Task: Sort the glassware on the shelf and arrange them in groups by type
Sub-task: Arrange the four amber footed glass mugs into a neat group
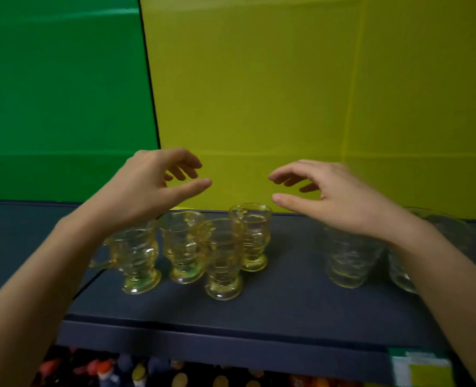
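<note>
Four footed mugs stood grouped on the left-centre of the shelf [287, 303]. The leftmost mug [139, 261] sat toward the front, its handle pointing left. Just to its right stood a second mug [182, 247], slightly farther back. A third mug [223, 266] stood nearest the front edge, before and between the second and the fourth mug [252, 236], which was farthest back and rightmost of the group. Well apart to the right stood a tumbler [348, 258], with another tumbler [401, 272] just beside it on its right, partly hidden by the right forearm. The left hand [153, 185] hung above the mugs, the right hand [323, 196] above the tumblers, with a gap between them. Behind the shelf rose two wall panels side by side.
</note>
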`<act>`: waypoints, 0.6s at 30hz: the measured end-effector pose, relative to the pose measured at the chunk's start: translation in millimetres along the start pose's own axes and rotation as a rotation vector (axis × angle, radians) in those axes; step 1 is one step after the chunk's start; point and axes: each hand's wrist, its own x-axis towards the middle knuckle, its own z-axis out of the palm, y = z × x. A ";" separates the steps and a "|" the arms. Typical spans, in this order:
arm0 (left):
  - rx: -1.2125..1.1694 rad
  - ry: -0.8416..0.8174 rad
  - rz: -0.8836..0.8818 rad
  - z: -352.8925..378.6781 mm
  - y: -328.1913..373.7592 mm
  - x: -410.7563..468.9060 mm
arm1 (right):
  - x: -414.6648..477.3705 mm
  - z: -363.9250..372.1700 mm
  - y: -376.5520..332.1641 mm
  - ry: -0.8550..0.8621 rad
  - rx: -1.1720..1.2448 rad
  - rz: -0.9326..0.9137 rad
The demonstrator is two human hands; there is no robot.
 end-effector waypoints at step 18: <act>-0.105 -0.746 0.086 14.6 -59.6 26.3 | 24.6 27.5 3.9 -0.267 -0.163 0.268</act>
